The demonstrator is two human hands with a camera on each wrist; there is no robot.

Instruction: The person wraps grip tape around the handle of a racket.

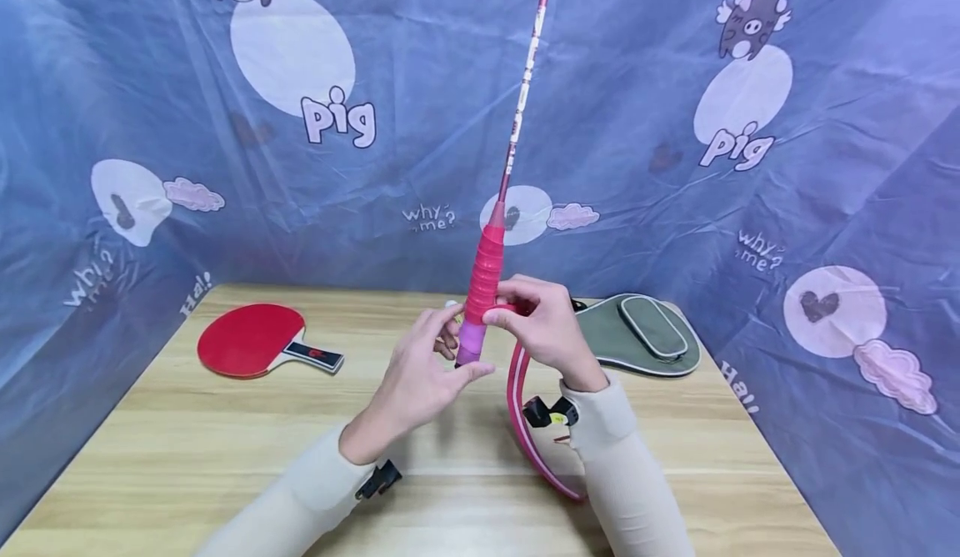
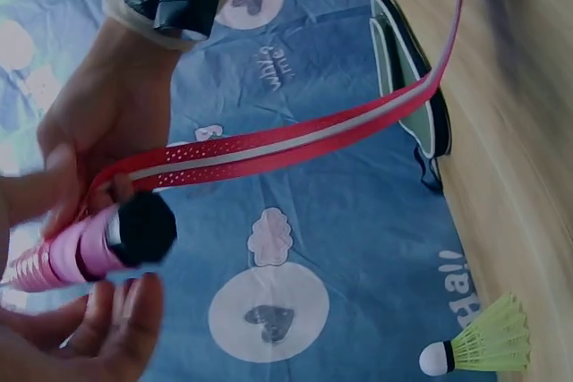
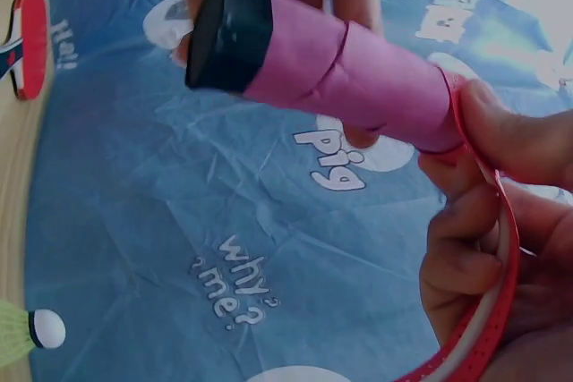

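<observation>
A racket with a thin shaft (image 1: 522,90) stands tilted upright, its head out of view. Red tape (image 1: 487,269) wraps the upper handle; the lower part is purple (image 1: 471,340) (image 3: 367,82), with a black butt cap (image 2: 145,228). My right hand (image 1: 547,323) (image 3: 466,248) pinches the red tape against the handle where the colours meet. From there a loose strip (image 2: 295,145) with a pale middle line hangs in a curve to the table. My left hand (image 1: 420,373) (image 2: 89,337) is around the purple end, fingers behind it and thumb held off the handle.
A red table tennis bat (image 1: 252,340) lies at the table's left. At the right back is a grey-green case (image 1: 607,332) with a zipped pocket. A yellow-green shuttlecock (image 2: 491,342) is on the table behind my hands. Printed blue cloth (image 1: 420,123) hangs around the table.
</observation>
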